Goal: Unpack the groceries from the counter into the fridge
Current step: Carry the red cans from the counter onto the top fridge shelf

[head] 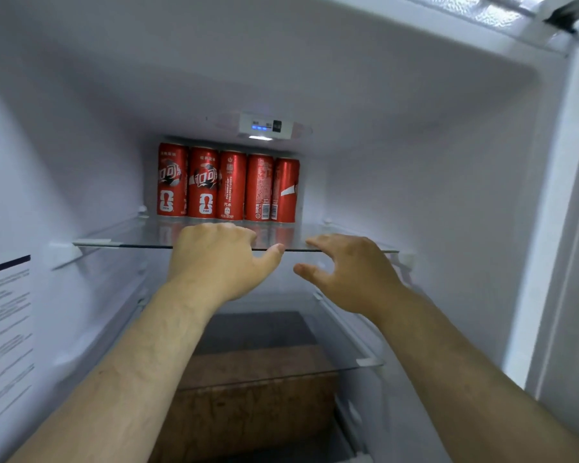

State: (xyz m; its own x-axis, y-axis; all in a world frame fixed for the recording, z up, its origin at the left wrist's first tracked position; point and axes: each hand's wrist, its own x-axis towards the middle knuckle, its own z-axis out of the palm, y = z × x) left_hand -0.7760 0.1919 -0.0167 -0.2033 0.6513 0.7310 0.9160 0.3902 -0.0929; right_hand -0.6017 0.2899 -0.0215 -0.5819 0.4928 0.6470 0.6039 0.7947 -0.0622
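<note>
Cans: five red cans (228, 185) stand upright in a tight row, side by side, at the far back of the upper glass shelf (94, 243) inside the fridge (415, 162).
Long axis: each can is vertical, and the row runs left to right along the back wall.
Left hand: my left hand (219, 262) hovers at the shelf's near edge with its fingers loosely curled and thumb out. I can see nothing in it, though the knuckles hide the fingertips.
Right hand: my right hand (351, 272) is just to the right of it, fingers spread and relaxed, empty.
Direction from grip: the cans lie straight ahead on the far side, with bare glass between them and both hands.
Nearer hand: the left, which sits in front of the middle cans. The right lines up just past the rightmost can.
Next move, as I judge it: with both hands empty, I draw them out towards me for the next item. Free room on this shelf lies in front of the row.
</note>
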